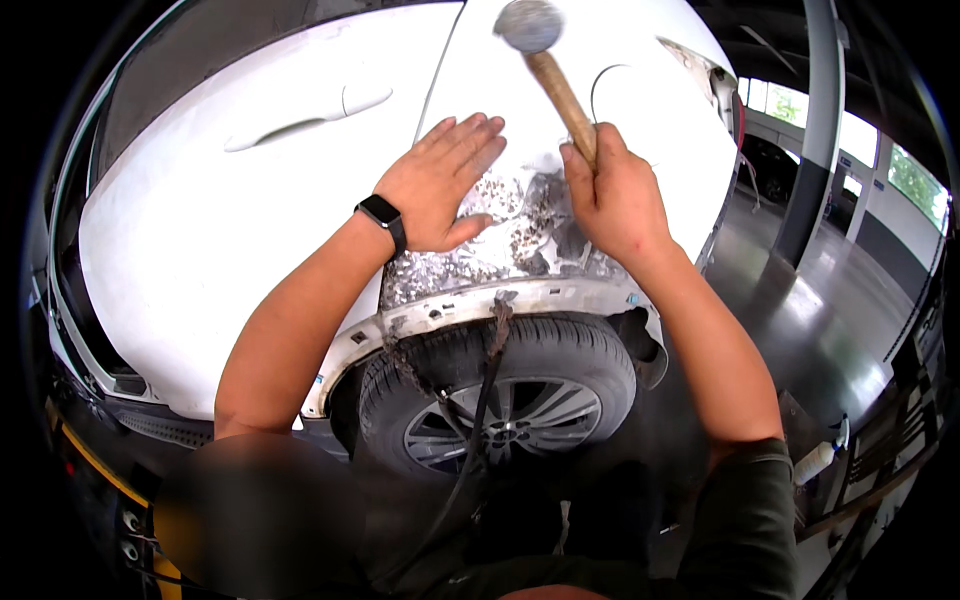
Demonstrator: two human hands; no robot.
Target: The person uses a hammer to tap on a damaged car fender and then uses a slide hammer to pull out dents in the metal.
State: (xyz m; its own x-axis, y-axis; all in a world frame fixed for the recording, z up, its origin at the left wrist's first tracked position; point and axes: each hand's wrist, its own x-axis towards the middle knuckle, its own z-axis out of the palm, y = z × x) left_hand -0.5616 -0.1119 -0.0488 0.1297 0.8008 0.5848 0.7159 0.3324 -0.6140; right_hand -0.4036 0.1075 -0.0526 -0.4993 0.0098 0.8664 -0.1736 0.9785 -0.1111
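A white car's rear side panel has a damaged patch of bare metal and speckled filler above the wheel arch. My left hand, with a black watch on its wrist, lies flat on the panel left of that patch, fingers stretched out. My right hand grips the wooden handle of a hammer, whose metal head is raised toward the top of the view, slightly blurred. Dark cords or tools hang from the arch lip over the tyre.
The car door fills the left side. The alloy wheel is below the patch. At right are a grey pillar, glossy floor, a white spray bottle and a dark rack. A yellow frame stands at lower left.
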